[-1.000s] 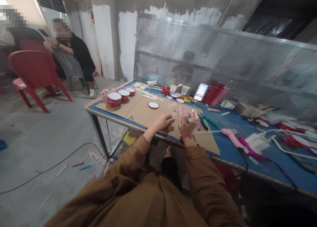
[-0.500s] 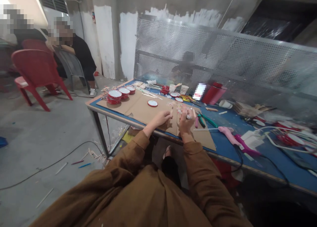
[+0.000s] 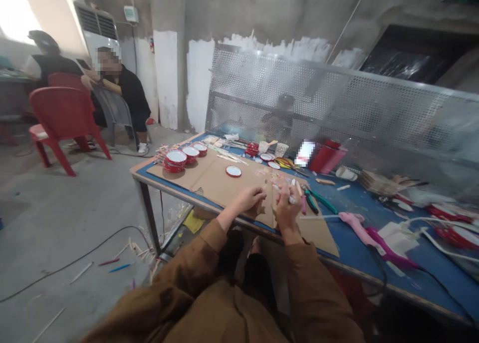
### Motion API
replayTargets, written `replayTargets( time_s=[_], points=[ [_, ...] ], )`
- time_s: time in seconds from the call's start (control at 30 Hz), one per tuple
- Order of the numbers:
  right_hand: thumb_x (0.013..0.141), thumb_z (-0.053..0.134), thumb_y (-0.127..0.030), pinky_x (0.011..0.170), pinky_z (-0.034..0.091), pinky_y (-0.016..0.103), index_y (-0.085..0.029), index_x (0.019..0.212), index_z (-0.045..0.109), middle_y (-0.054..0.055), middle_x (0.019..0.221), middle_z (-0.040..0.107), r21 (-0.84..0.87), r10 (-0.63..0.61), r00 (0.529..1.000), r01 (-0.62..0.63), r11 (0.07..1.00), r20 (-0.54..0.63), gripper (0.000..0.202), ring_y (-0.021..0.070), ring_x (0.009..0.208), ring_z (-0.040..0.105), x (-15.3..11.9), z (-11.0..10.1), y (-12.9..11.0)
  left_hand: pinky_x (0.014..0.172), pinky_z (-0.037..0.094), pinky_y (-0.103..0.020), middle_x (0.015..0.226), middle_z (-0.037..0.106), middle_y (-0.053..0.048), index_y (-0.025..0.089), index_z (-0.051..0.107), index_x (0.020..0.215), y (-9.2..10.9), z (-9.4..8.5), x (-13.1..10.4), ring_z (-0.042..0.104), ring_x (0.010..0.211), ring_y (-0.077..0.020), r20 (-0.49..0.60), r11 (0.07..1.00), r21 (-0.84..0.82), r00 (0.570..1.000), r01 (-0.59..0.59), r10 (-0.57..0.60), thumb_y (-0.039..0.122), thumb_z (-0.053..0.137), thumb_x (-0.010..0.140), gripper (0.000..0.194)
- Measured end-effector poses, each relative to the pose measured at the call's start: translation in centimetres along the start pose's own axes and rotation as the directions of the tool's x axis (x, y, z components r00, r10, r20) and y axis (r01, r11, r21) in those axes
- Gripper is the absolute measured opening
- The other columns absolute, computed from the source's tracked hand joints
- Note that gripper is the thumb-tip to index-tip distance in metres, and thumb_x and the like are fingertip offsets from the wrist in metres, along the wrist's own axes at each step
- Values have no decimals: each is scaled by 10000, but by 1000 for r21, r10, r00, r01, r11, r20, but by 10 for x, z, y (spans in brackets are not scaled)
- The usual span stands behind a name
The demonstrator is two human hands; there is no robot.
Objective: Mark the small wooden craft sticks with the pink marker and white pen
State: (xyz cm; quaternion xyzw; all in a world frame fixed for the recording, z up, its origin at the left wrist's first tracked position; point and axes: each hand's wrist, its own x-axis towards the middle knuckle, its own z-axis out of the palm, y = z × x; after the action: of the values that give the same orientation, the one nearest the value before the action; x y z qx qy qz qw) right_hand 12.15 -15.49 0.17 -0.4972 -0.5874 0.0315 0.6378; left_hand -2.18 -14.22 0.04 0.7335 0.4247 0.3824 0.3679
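My left hand (image 3: 250,199) is closed, with a small wooden stick (image 3: 265,185) poking up from its fingertips. Beside it, my right hand (image 3: 287,206) is closed on a white pen-like tool (image 3: 293,199), its thin end pointing toward the left hand. Both hands are above the brown cardboard (image 3: 213,181) on the table. A single white disc with a red rim (image 3: 233,171) lies flat beyond the left hand. Small pinkish bits (image 3: 263,172) are scattered beyond the hands. Green-handled pliers (image 3: 324,202) lie to the right of my right hand.
Stacks of red-rimmed discs (image 3: 175,161) stand at the table's left end. A pink glue gun (image 3: 352,225) with its cord lies at right. Along the back are a phone (image 3: 305,152), a red bottle (image 3: 325,157) and a perforated metal screen (image 3: 254,88). Another person (image 3: 129,91) sits at far left.
The view has tilted up slightly, so the table sits lower in the picture. Both hands keep their closed grips near the same place over the cardboard.
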Motion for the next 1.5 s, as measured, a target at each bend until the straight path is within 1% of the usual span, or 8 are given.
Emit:
replayTargets(
  time_s=[0.1, 0.27, 0.53, 0.6, 0.73, 0.9, 1.1, 1.5],
  points=[
    [935, 459, -501, 523, 396, 294, -215, 680, 544, -47, 470, 466, 20, -5, 1000, 5, 1000, 11, 393, 144, 434, 458, -7, -5, -4, 597, 314, -226, 601, 457, 56, 178, 468, 647, -3, 2, 0, 410, 618, -99, -5, 999, -33, 1000, -3, 2, 235, 541, 867, 238],
    [958, 468, -470, 569, 454, 290, -193, 804, 621, -40, 509, 521, -3, -135, 989, 135, 991, -57, 352, 146, 471, 520, -21, -12, -7, 588, 305, -232, 583, 420, 63, 184, 443, 651, -4, 3, -2, 386, 601, -98, 11, 999, -43, 1000, 12, -12, 245, 537, 876, 251],
    [944, 496, -423, 693, 514, 307, -196, 883, 653, 58, 788, 708, -91, -364, 927, 372, 924, 93, 283, 186, 718, 657, -23, -4, -6, 627, 347, -228, 623, 479, 52, 176, 453, 672, -12, 5, 0, 434, 636, -100, 38, 998, -30, 998, -47, 48, 257, 535, 868, 227],
    [943, 509, -415, 681, 509, 304, -189, 888, 654, 57, 772, 702, -80, -349, 933, 355, 931, 86, 274, 185, 701, 652, -23, -4, -5, 617, 345, -225, 615, 463, 56, 177, 448, 674, -12, 5, 0, 421, 629, -98, 37, 998, -38, 998, -48, 50, 263, 538, 867, 229],
    [941, 520, -448, 662, 496, 302, -188, 857, 641, 21, 679, 645, -14, -230, 973, 230, 973, 38, 299, 170, 631, 604, -25, -10, -3, 579, 314, -221, 585, 428, 65, 183, 444, 675, -7, 3, -3, 387, 605, -94, 33, 998, -53, 999, -27, 29, 286, 554, 862, 241],
    [938, 526, -446, 663, 486, 302, -184, 837, 629, -10, 638, 608, 90, -147, 988, 143, 986, 36, 299, 155, 593, 580, -27, -15, -6, 587, 310, -222, 592, 415, 70, 183, 455, 684, 0, -1, -8, 388, 608, -94, 33, 996, -87, 999, -11, 14, 292, 572, 853, 232],
    [937, 521, -443, 641, 480, 293, -188, 835, 628, -13, 642, 614, 84, -166, 982, 159, 984, 95, 295, 151, 583, 584, -27, -16, -10, 566, 307, -219, 567, 422, 73, 182, 458, 677, 1, -1, -9, 391, 584, -91, 27, 997, -81, 1000, -3, 6, 298, 578, 852, 242],
    [939, 517, -414, 618, 472, 278, -189, 852, 650, -8, 638, 628, 7, -213, 972, 213, 977, 101, 276, 153, 591, 589, -28, -16, -9, 611, 329, -232, 577, 456, 60, 181, 472, 675, 3, -2, -9, 433, 615, -108, 30, 997, -78, 1000, 4, -2, 294, 574, 858, 238]
  ],
)
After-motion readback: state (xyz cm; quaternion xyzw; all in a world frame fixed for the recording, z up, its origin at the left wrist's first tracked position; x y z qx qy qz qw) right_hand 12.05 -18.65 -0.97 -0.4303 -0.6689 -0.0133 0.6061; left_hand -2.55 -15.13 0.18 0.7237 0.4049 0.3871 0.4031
